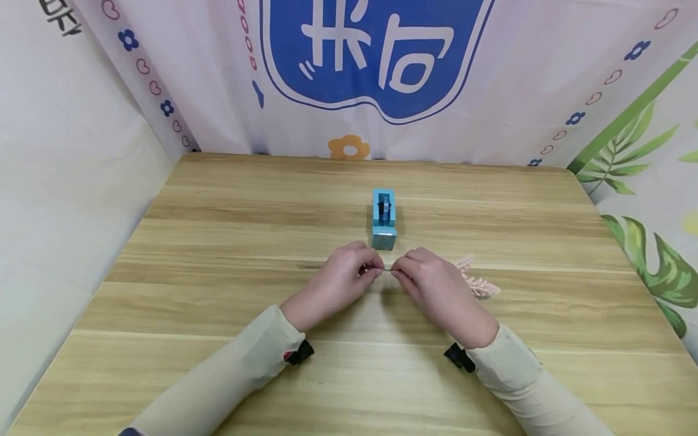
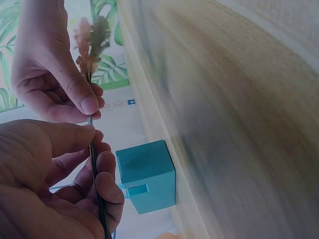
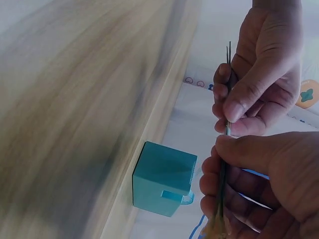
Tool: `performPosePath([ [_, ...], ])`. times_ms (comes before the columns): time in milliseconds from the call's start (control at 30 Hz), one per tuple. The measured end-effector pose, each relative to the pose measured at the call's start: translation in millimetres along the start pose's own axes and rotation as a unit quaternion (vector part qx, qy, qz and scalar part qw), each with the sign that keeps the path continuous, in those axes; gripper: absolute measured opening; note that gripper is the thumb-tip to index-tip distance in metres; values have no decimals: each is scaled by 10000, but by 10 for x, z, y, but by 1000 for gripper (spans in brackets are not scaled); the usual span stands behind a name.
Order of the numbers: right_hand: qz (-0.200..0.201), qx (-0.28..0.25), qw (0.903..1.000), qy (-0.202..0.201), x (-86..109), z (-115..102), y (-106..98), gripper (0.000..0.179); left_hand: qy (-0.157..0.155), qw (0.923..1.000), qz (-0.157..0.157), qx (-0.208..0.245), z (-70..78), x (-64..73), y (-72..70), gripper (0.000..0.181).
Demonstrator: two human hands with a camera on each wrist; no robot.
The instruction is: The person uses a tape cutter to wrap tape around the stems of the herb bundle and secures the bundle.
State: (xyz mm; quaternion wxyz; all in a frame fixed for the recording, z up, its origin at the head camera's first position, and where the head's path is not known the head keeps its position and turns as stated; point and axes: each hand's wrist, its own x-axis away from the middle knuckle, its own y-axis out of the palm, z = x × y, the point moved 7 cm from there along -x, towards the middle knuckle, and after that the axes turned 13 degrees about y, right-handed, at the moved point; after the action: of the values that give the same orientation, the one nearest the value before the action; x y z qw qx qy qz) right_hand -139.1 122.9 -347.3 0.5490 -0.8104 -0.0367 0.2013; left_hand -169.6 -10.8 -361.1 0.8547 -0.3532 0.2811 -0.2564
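Both hands hold a small bunch of thin dark-stemmed flower sprigs crosswise over the table. Their fluffy pale pink heads (image 1: 481,287) stick out past the right hand (image 1: 433,284). My left hand (image 1: 346,269) pinches the stems (image 2: 102,211) between thumb and fingers, and the bare stem ends (image 3: 229,52) poke out beyond it in the right wrist view. Close beside it, the right thumb and fingertips pinch the same stems. A short bit of stem shows between the two hands. Just beyond the fingertips stands a blue tape dispenser (image 1: 384,237) with a roll of tape in it.
The wood-grain table (image 1: 218,230) spreads around the hands. A printed cloth (image 1: 218,72) hangs along its back edge, and a leaf-patterned cloth (image 1: 654,260) hangs on the right. A black wrist camera (image 1: 460,357) sits at each cuff.
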Motion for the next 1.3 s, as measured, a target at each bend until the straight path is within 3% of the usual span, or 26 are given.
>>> performPosePath([
  [367,134,-20,9999,-27,-4,8,2,5,-89,9997,-168,-154,2,-13,-6,11],
  [800,26,145,9999,41,5,11,-14,11,-75,10000,21,-41,-6,-33,-20,9],
  [1300,225,-195,9996,-21,-10,17,-36,7,-64,9998,20,-206,18,-48,-17,8],
])
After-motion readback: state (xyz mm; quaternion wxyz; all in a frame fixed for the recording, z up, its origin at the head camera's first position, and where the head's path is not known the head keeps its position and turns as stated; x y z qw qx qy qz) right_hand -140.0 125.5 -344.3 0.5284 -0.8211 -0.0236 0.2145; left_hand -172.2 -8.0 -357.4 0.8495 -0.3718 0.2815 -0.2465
